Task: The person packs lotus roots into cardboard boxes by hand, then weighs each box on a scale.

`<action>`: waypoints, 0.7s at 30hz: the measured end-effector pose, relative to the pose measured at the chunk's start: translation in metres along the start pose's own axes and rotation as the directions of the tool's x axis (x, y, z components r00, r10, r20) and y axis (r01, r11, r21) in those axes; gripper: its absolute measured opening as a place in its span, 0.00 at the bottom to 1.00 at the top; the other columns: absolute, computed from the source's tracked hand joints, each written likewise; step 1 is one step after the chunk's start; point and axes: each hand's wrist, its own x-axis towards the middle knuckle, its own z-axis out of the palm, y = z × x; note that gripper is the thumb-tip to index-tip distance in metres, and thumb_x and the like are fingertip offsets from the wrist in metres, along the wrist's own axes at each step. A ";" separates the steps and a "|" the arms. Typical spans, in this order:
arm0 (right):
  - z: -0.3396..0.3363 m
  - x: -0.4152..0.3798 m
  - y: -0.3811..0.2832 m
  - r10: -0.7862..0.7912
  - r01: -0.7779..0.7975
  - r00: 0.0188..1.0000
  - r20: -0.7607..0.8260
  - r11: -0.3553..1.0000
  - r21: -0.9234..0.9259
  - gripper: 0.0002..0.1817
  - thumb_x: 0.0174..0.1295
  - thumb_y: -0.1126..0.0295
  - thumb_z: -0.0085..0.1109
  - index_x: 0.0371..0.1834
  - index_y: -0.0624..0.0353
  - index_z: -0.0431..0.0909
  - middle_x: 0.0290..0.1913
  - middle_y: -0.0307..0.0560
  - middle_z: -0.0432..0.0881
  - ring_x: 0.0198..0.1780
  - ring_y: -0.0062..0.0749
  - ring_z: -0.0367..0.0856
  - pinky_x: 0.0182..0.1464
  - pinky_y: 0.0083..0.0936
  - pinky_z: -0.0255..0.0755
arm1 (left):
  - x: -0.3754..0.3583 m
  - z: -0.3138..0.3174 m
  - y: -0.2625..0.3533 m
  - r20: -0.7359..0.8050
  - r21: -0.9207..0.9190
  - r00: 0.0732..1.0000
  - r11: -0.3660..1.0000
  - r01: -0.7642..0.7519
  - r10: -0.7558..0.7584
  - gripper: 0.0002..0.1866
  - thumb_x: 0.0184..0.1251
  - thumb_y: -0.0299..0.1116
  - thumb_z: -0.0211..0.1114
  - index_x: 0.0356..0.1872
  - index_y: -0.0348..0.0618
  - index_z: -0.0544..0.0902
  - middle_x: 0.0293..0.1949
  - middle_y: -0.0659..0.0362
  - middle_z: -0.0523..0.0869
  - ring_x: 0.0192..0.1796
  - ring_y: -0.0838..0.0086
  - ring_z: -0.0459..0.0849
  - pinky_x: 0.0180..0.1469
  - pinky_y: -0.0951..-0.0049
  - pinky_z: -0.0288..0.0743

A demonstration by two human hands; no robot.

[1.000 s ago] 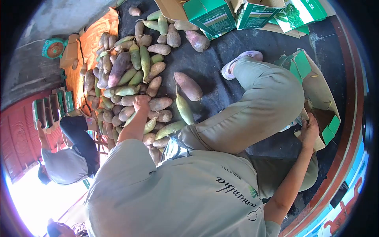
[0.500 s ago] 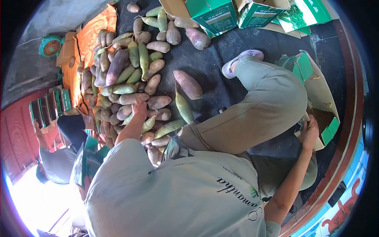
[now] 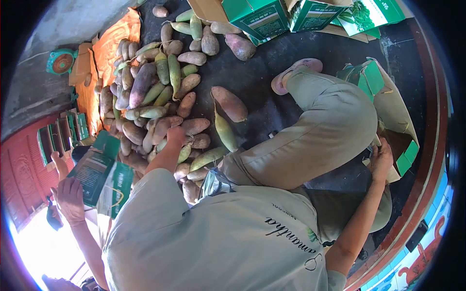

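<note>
My left hand (image 3: 175,137) is down in the heap of long radishes, beside a reddish-brown radish (image 3: 195,126); its fingers are hidden, so a grip cannot be made out. My right hand (image 3: 381,159) is closed on the near edge of an open green and brown carton (image 3: 395,104), right of my bent leg. A green radish (image 3: 225,132) and a thick pinkish radish (image 3: 229,103) lie on the dark sheet between the heap and my leg. Longer green radishes (image 3: 174,72) and a purple one (image 3: 143,85) rest on top of the heap.
Green cartons (image 3: 259,22) stand along the top edge. At the left, another person's hands (image 3: 70,199) are by a green carton (image 3: 94,174). Beyond the heap are an orange sheet (image 3: 115,46) and a round green device (image 3: 62,62). Smaller cartons (image 3: 63,133) stand by the red wall.
My left hand has shifted slightly right, its fingers no longer visibly spread, and radishes left of it have moved. The other person's hands and green carton have come further into view. My right hand stays put.
</note>
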 end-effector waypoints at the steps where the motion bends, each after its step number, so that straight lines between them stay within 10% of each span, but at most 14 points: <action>1: -0.002 0.001 -0.001 0.007 -0.007 1.000 0.008 1.000 -0.006 0.16 0.53 0.76 0.62 0.46 0.58 0.77 0.42 0.54 0.81 0.44 0.50 0.80 0.46 0.38 0.73 | -0.003 -0.016 0.009 -0.002 -0.031 1.000 0.999 -0.029 0.029 0.13 0.63 0.34 0.56 0.46 0.47 0.84 0.44 0.53 0.86 0.46 0.62 0.86 0.45 0.66 0.79; 5: -0.001 0.002 -0.002 0.028 -0.028 0.999 0.021 1.000 -0.005 0.16 0.53 0.75 0.63 0.47 0.58 0.77 0.42 0.54 0.81 0.44 0.50 0.80 0.46 0.38 0.73 | 0.015 -0.034 0.033 -0.034 -0.251 0.999 0.968 0.025 -0.035 0.13 0.63 0.34 0.55 0.46 0.48 0.83 0.49 0.57 0.84 0.53 0.64 0.82 0.52 0.62 0.76; 8: -0.001 0.001 -0.001 -0.009 0.009 1.000 0.000 1.000 0.014 0.15 0.53 0.75 0.63 0.46 0.57 0.78 0.42 0.53 0.81 0.44 0.49 0.80 0.46 0.37 0.73 | 0.006 -0.065 0.035 -0.279 -0.039 0.959 0.998 -0.052 0.039 0.16 0.65 0.41 0.56 0.50 0.49 0.81 0.56 0.59 0.80 0.64 0.64 0.73 0.61 0.56 0.66; 11: -0.004 0.001 -0.006 0.007 -0.007 1.000 0.008 1.000 0.006 0.15 0.53 0.75 0.62 0.46 0.57 0.78 0.42 0.52 0.81 0.44 0.48 0.80 0.46 0.37 0.73 | -0.007 -0.065 0.025 0.009 -0.103 0.997 0.992 0.071 -0.071 0.25 0.62 0.50 0.59 0.58 0.53 0.76 0.63 0.58 0.73 0.71 0.63 0.62 0.68 0.54 0.55; 16: 0.000 0.001 -0.005 0.000 0.000 1.000 -0.008 1.000 -0.004 0.15 0.53 0.75 0.63 0.46 0.56 0.77 0.40 0.52 0.81 0.43 0.48 0.80 0.45 0.38 0.73 | 0.005 -0.030 0.038 0.288 -0.398 0.957 0.914 0.086 0.035 0.44 0.50 0.56 0.67 0.69 0.54 0.62 0.67 0.49 0.67 0.67 0.52 0.67 0.64 0.50 0.65; 21: -0.004 0.001 -0.007 -0.007 0.007 1.000 -0.003 1.000 0.011 0.15 0.52 0.75 0.63 0.45 0.56 0.77 0.39 0.52 0.80 0.42 0.49 0.80 0.44 0.38 0.73 | 0.005 -0.044 0.076 0.290 -0.404 0.957 0.905 0.134 -0.012 0.45 0.47 0.47 0.72 0.68 0.53 0.62 0.65 0.57 0.70 0.66 0.61 0.70 0.63 0.58 0.69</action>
